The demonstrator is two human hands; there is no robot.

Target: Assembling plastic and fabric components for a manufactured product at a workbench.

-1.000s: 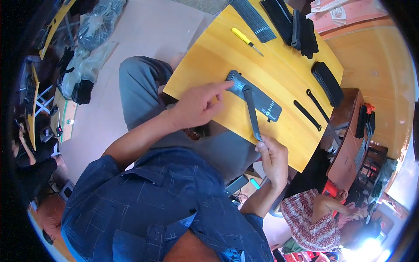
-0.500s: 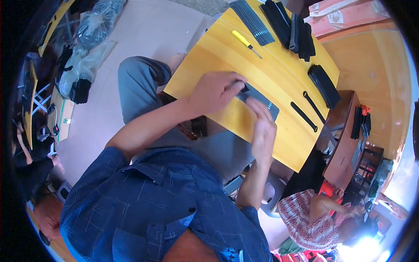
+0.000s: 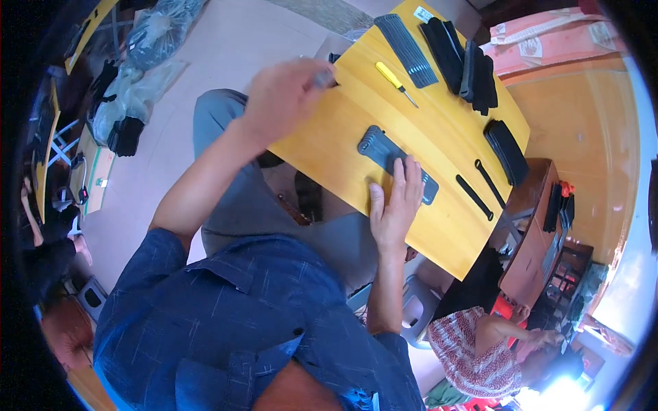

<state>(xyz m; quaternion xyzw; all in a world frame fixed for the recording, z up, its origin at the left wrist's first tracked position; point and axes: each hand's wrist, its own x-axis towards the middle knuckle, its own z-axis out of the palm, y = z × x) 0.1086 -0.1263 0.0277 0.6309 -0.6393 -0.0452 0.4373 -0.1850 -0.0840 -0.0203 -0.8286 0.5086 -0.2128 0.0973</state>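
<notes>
A flat dark grey piece with a ribbed, rounded end, perhaps a stack of strap strips [image 3: 382, 148], lies on the yellow table [image 3: 329, 151]. Across its nearer right part rest the outstretched fingers of my right hand [image 3: 395, 209], thumb apart. My left hand [image 3: 284, 99] is raised over the table's left edge, away from the stack and smeared by motion. Its fingertips are drawn together around a small greyish thing too blurred to name. Beyond the stack lies a yellow-handled screwdriver [image 3: 392, 77]. Two narrow black straps [image 3: 474, 197] lie to the right.
At the table's far side are a row of grey strips [image 3: 407, 51] and bundled black straps [image 3: 456, 65]. A black stack [image 3: 507, 152] sits at the right edge. Another person [image 3: 480, 349] works at lower right. Plastic bags [image 3: 154, 41] lie on the floor at left.
My left hand has left the dark grey stack and swung up and left. The stack's ribbed left end is now uncovered. My right hand has shifted slightly left and lies flatter on it.
</notes>
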